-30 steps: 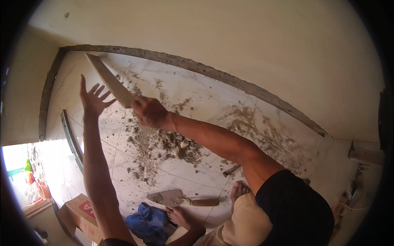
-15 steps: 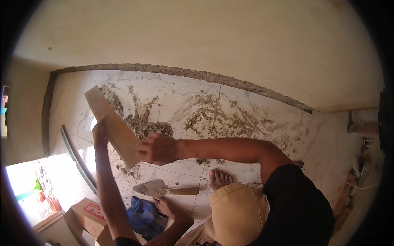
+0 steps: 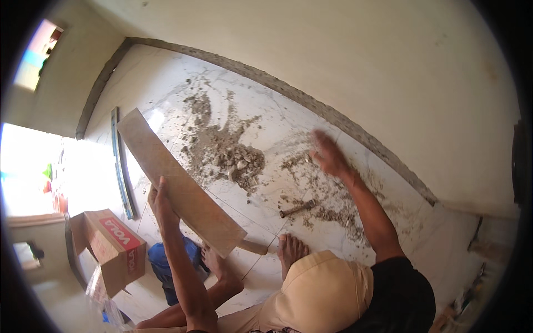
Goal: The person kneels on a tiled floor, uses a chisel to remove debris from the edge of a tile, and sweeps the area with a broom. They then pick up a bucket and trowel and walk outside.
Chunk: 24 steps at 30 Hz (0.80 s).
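A long, flat tan strip, seemingly a cut tile (image 3: 177, 180), is held at its near long edge by my left hand (image 3: 164, 208), thumb on its face. It slants over the floor and hides the blade of a trowel, whose wooden handle (image 3: 254, 247) sticks out at the strip's near end. My right hand (image 3: 331, 156), blurred at the fingertips, is off the strip with fingers outstretched and nothing in it. It hovers over scattered grey mortar crumbs near the wall. A heap of crumbly mortar (image 3: 241, 164) lies between my hands. A short dark rod (image 3: 298, 208) lies in the crumbs.
White marbled tiles (image 3: 255, 222) cover the floor, edged by a rough grey band (image 3: 288, 95) along the wall base. At left are a narrow blue-edged bar (image 3: 123, 172), an open cardboard box (image 3: 114, 244) and a blue bag (image 3: 166, 263). My bare foot (image 3: 291, 250) is near the trowel handle.
My right hand has let go of the strip and swung right, toward the wall. The left hand keeps the strip, now over the trowel blade. The view has turned, showing more of the left side.
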{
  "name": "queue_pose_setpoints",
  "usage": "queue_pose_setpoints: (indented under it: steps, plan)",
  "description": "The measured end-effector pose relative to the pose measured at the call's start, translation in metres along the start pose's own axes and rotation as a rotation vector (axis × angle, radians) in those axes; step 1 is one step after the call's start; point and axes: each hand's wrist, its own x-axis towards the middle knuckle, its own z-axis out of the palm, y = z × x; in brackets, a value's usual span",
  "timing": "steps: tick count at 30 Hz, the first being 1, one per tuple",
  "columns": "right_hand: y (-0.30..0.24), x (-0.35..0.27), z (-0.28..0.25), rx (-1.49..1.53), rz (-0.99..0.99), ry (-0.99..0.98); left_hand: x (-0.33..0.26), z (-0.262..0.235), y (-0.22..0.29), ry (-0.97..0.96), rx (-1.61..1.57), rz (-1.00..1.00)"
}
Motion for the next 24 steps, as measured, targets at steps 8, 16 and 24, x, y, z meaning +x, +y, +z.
queue_pose_setpoints:
  steps: [8, 16, 24]
  plan:
    - [-0.057, 0.086, 0.029, -0.121, -0.064, -0.058, -0.037, -0.009, -0.044, 0.139, -0.125, -0.059]
    - [-0.235, 0.014, 0.025, 0.406, -0.363, -0.630, -0.053, 0.012, -0.091, 0.181, -0.185, -0.116]
    - [-0.264, -0.011, 0.052, 0.466, -0.301, -0.632, -0.064, 0.010, -0.105, 0.349, 0.000, -0.197]
